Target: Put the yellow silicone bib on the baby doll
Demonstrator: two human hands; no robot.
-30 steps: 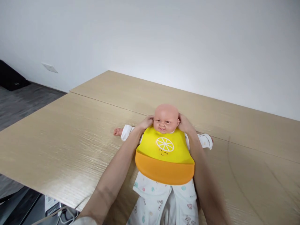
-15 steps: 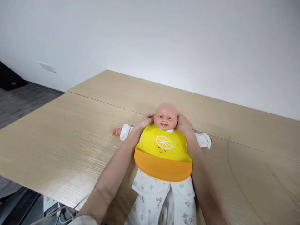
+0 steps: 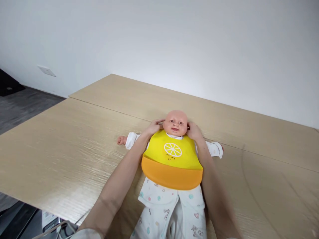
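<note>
A baby doll [image 3: 175,122] in white printed pyjamas lies on its back on the wooden table [image 3: 62,146], arms spread. A yellow bib [image 3: 171,159] with an orange pocket and a lemon-slice print covers its chest. My left hand [image 3: 154,126] is curled against the left side of the doll's neck, at the bib's upper corner. My right hand [image 3: 193,131] is curled at the other side of the neck. The fingertips of both hands reach behind the neck, where the bib's strap ends are hidden.
The table is two light wood tops joined by a seam [image 3: 112,111], set against a white wall. Dark floor [image 3: 22,103] lies to the left. Cables and a box [image 3: 53,224] show under the near left table edge.
The bib sits slightly lower, so the doll's white collar now shows under the chin. Both hands stay at the neck. The view has shifted a little.
</note>
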